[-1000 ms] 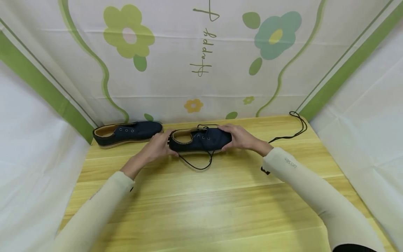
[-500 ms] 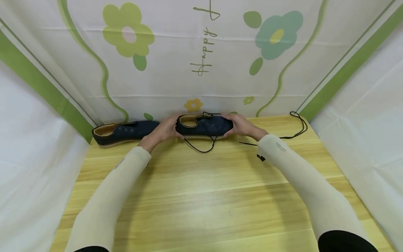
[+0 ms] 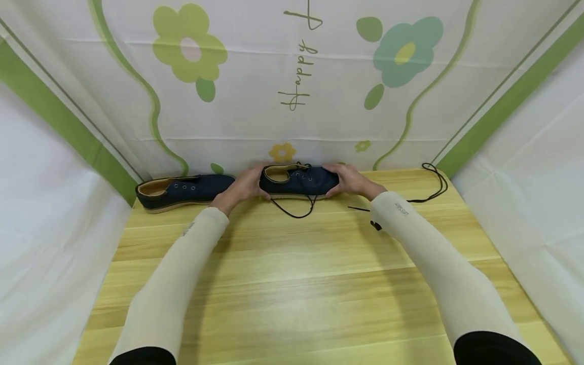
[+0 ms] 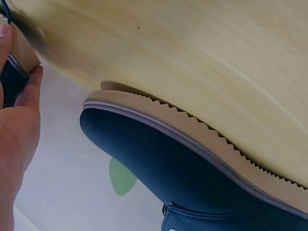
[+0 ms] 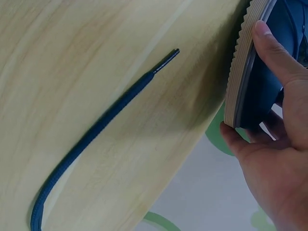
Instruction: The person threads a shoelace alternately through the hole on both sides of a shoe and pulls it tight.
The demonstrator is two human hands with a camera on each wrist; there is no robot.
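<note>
Clamping both ends, left hand [image 3: 245, 185] and right hand [image 3: 350, 181] now hold the laced shoe [image 3: 292, 187] farther back, apparently set down, roughly aligned with the unlaced shoe [image 3: 201, 188].

We see our left arm [image 3: 175, 276] and right arm [image 3: 426, 253] reaching forward and inward, slightly bent, covered until near the wrists [image 3: 375, 191]. Our left hand [image 3: 247, 186] and right hand [image 3: 349, 181] face each other, a little apart, both curved in a grip, thumb [image 3: 333, 192] on the near side and fingers [image 3: 335, 168] on the far side. In the left wrist view, only part of our left hand shows.
</note>
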